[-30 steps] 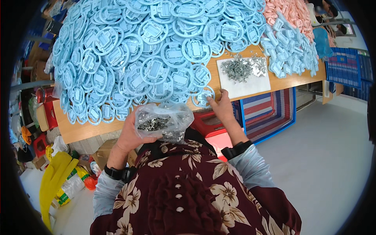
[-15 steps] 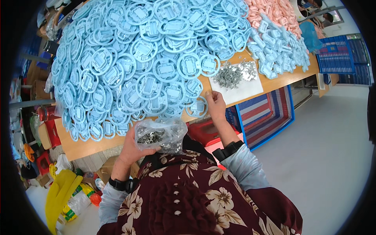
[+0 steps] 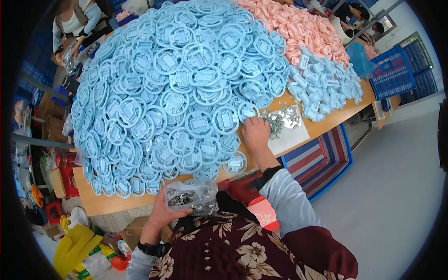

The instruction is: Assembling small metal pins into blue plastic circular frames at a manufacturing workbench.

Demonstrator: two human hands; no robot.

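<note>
L hand (image 3: pixel 163 211) is grasping a clear plastic bag (image 3: pixel 204 188) w/ small metal bits (image 3: pixel 181 199) inside; bag looks soft, prob. slippery, its load maybe a bit heavy, so better support it from below, not by thin rim. R hand (image 3: pixel 256 134) is bent just beside a blue ring part (image 3: pixel 248 111); cannot tell if its fingers hold sth. Right of this hand, loose metal pcs (image 3: pixel 282 120) seem light, stiff, poss. sharp: pinch by edges. Ring: prob. light, stiff plastic; take by outer rim.
</note>
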